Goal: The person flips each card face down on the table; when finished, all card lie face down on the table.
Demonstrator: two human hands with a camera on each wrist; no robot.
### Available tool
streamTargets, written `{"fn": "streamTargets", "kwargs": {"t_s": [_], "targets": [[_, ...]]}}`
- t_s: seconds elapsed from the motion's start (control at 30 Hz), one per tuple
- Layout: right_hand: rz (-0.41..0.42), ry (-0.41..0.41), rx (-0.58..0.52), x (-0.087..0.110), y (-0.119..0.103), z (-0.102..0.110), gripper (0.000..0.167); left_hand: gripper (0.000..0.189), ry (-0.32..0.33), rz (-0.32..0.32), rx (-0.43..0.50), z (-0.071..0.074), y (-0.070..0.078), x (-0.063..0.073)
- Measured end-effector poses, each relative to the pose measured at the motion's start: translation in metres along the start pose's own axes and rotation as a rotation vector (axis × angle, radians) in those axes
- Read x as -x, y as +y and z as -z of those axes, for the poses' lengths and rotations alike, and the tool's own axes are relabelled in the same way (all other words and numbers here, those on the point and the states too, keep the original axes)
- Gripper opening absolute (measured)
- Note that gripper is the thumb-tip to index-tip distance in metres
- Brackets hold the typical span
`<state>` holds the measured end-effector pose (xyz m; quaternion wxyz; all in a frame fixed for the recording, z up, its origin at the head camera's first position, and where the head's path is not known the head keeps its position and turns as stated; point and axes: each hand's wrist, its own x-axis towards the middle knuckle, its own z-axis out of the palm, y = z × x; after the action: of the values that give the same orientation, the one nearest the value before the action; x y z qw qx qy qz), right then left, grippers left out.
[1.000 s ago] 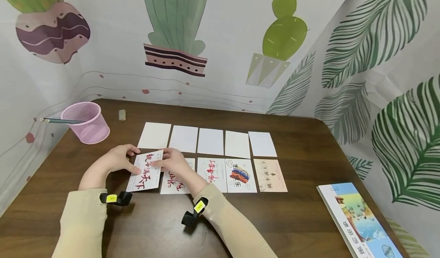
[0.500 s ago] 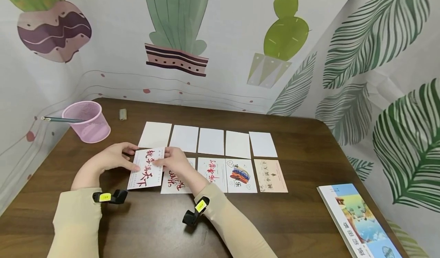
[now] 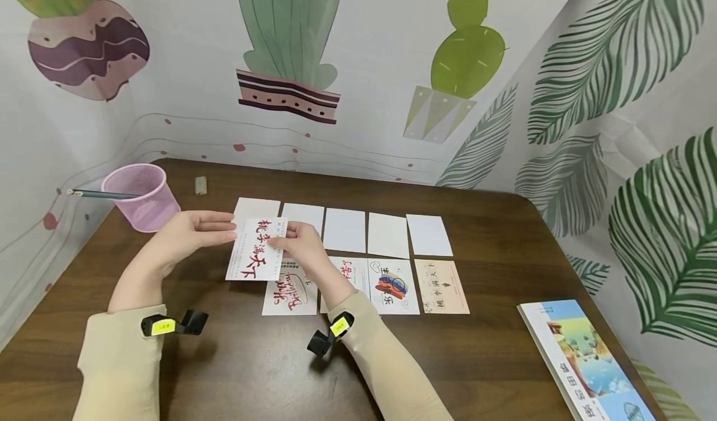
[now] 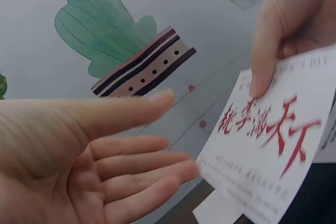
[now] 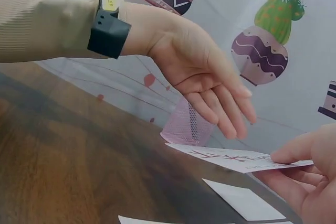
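Note:
My right hand (image 3: 307, 245) pinches a white card (image 3: 246, 256) with red Chinese lettering, thumb on its face and fingers beneath. In the right wrist view the card (image 5: 226, 157) is raised above the table. My left hand (image 3: 196, 237) is beside the card's left edge, fingers straight. The left wrist view shows this hand (image 4: 126, 156) with thumb and fingers apart and nothing between them, fingertips right at the card's edge. Below the held card lies a card with red "Happy Birthday" writing (image 3: 290, 293). A blank card (image 3: 254, 207) behind it is partly covered.
Several blank white cards (image 3: 344, 230) form a back row. In the front row lie a card with a colourful paint patch (image 3: 392, 287) and a beige card (image 3: 442, 287). A pink mesh pen cup (image 3: 148, 206), an eraser (image 3: 200, 185) and a book (image 3: 588, 359) are on the table (image 3: 487, 359).
The red-lettered card has risen off the front row and moved right and away from me in my right hand. My left fingers have let go of it and straightened.

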<state>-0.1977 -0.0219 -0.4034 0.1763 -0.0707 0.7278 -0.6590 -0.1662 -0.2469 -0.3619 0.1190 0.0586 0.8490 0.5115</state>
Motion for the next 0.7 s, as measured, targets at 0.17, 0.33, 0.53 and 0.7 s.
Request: {"fn": "streamTargets", "kwargs": {"t_s": [0.17, 0.33, 0.53, 0.7], "targets": [[0.003, 0.013, 0.004, -0.001, -0.001, -0.001, 0.031, 0.056, -0.121, -0.021, 0.049, -0.006, 0.005, -0.001], [0.025, 0.033, 0.009, 0.002, -0.005, -0.004, 0.033, 0.057, -0.137, -0.02, 0.044, -0.015, 0.01, -0.003], [0.076, 0.021, -0.028, 0.008, -0.01, -0.009, 0.042, 0.058, -0.101, -0.025, 0.025, -0.022, 0.018, -0.004], [0.125, -0.016, -0.075, 0.011, -0.011, -0.011, 0.041, 0.057, -0.086, -0.06, 0.017, -0.024, 0.025, -0.002]]}}
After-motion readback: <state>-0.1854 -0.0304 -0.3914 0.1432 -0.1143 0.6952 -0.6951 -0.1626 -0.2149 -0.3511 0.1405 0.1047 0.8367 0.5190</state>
